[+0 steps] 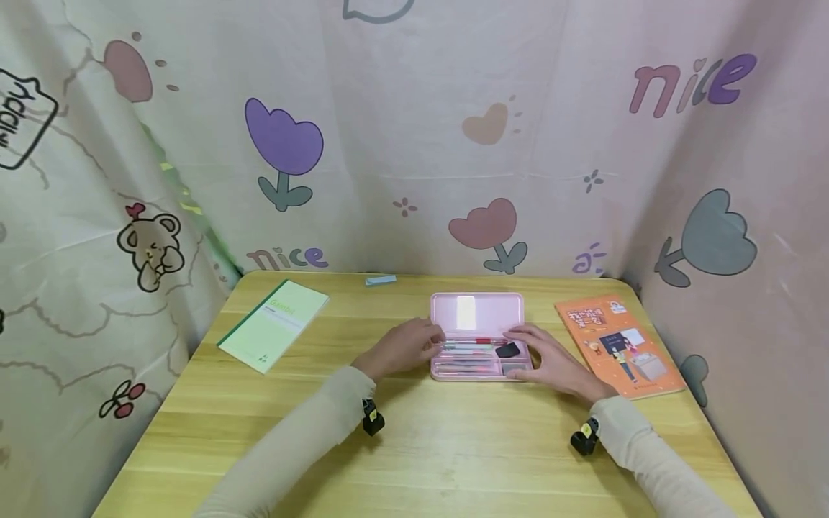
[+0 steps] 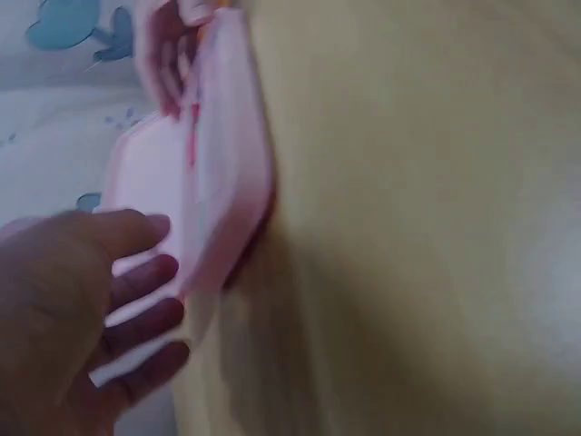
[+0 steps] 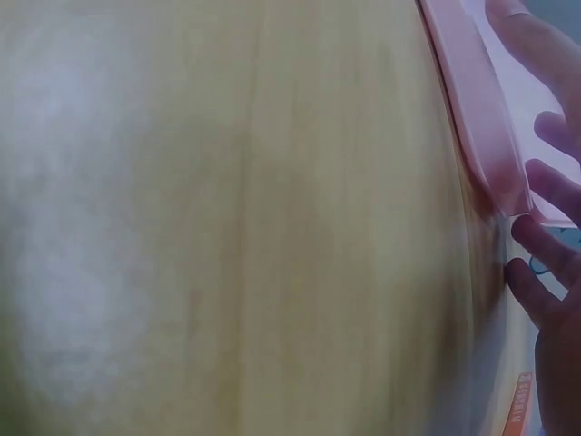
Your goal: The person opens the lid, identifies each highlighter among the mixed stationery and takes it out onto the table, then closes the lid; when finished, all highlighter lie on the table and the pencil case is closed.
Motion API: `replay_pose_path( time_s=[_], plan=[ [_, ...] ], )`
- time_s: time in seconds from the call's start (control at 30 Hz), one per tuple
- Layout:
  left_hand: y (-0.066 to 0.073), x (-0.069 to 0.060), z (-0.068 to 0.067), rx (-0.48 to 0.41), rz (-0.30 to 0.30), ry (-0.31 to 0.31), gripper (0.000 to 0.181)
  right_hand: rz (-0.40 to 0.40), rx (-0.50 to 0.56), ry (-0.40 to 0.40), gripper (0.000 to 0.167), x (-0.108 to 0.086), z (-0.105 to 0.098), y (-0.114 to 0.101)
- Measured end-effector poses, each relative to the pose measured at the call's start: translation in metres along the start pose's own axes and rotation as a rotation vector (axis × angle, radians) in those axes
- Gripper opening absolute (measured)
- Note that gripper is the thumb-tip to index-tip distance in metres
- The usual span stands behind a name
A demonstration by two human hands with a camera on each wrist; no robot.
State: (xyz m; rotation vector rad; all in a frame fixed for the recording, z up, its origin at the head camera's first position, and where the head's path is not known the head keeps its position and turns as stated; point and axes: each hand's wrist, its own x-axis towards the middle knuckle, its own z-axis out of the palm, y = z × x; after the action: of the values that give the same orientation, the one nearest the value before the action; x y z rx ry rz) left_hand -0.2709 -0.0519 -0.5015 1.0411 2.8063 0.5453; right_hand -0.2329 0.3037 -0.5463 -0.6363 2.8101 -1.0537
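Observation:
A pink pencil case lies on the table with its lid folded back. Inside are several pens, a black object like an eraser and a grey block at the lower right. At the case's left edge is my left hand, its fingers loosely bent and holding nothing in the left wrist view. My right hand is at the right side, thumb and fingers spread along the case's edge. In the right wrist view its fingers lie beside the pink case wall; whether they touch is unclear.
A green notebook lies on the left of the wooden table, an orange book on the right. Near the back edge is a small blue item. A patterned curtain surrounds the table's back and sides.

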Motion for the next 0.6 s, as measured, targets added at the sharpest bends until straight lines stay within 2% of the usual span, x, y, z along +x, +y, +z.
replay_pose_path(
  time_s=[0.1,0.23,0.3,0.43,0.6],
  plan=[
    [0.006,-0.002,0.006,0.125,0.004,-0.024,0.019,0.0,-0.025,-0.015,0.085,0.002,-0.001,-0.001],
    [0.012,0.001,0.011,0.231,0.015,0.003,0.016,-0.002,-0.063,-0.026,0.085,0.003,-0.001,-0.001],
    [0.013,0.002,0.013,0.219,0.018,0.027,0.014,-0.003,-0.065,-0.025,0.086,0.003,-0.001,-0.002],
    [0.012,0.004,0.016,0.128,0.015,0.045,0.011,-0.009,-0.062,-0.026,0.086,0.002,-0.002,-0.003],
    [0.009,0.005,0.014,0.028,-0.018,-0.009,0.008,-0.008,-0.061,-0.036,0.088,0.001,-0.001,-0.003]
  ],
)
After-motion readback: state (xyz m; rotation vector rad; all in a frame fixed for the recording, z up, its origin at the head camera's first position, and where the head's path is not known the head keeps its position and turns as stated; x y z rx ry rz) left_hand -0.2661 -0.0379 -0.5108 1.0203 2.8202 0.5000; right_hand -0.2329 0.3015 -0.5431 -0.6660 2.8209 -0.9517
